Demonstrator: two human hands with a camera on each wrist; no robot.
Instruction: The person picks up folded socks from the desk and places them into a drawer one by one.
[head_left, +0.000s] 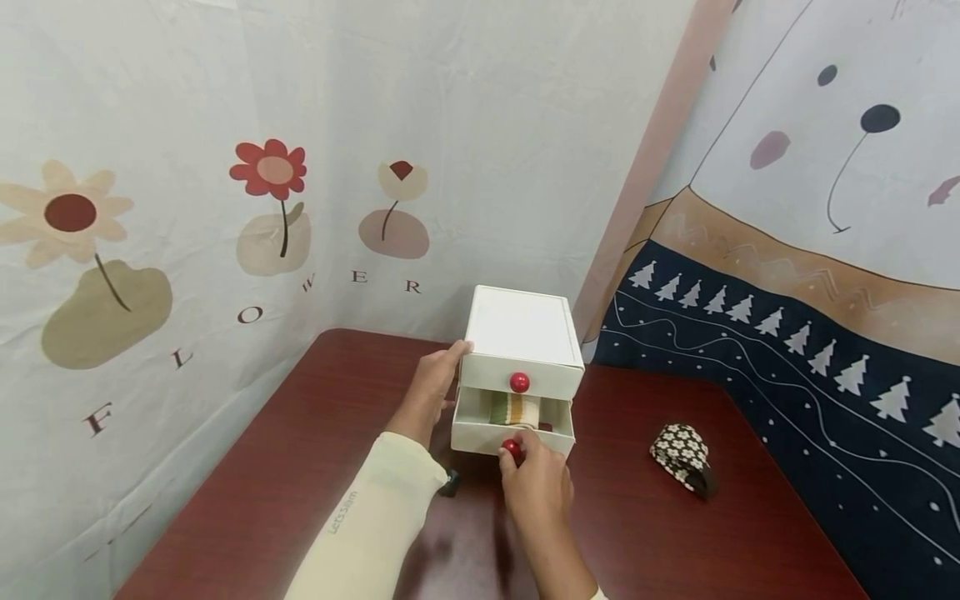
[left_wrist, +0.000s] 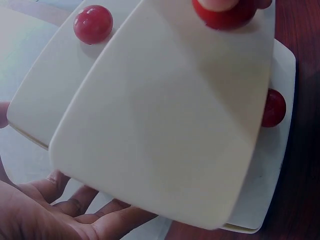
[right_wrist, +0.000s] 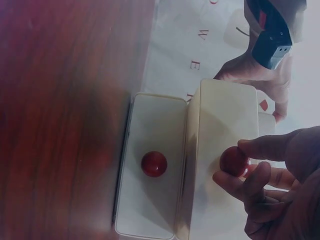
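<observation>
A small white drawer cabinet (head_left: 525,321) stands on the table, each drawer with a round red knob. The middle drawer (head_left: 476,438) is pulled out; a folded striped item (head_left: 517,409) in green, yellow and cream lies inside beside something dark red. My right hand (head_left: 538,483) pinches this drawer's red knob (right_wrist: 233,161) between thumb and fingers. My left hand (head_left: 429,383) rests along the cabinet's left side, thumb up by the top front corner and fingers extended against the side. The top drawer's knob (left_wrist: 93,24) and the bottom drawer's knob (right_wrist: 154,164) are untouched; both those drawers are closed.
To the right on the dark red table (head_left: 637,533) lies a black-and-white flowered cloth item (head_left: 681,454). Printed curtains (head_left: 510,125) hang close behind the cabinet and along the table's right side. A dark wrist device (right_wrist: 272,47) sits on the left wrist.
</observation>
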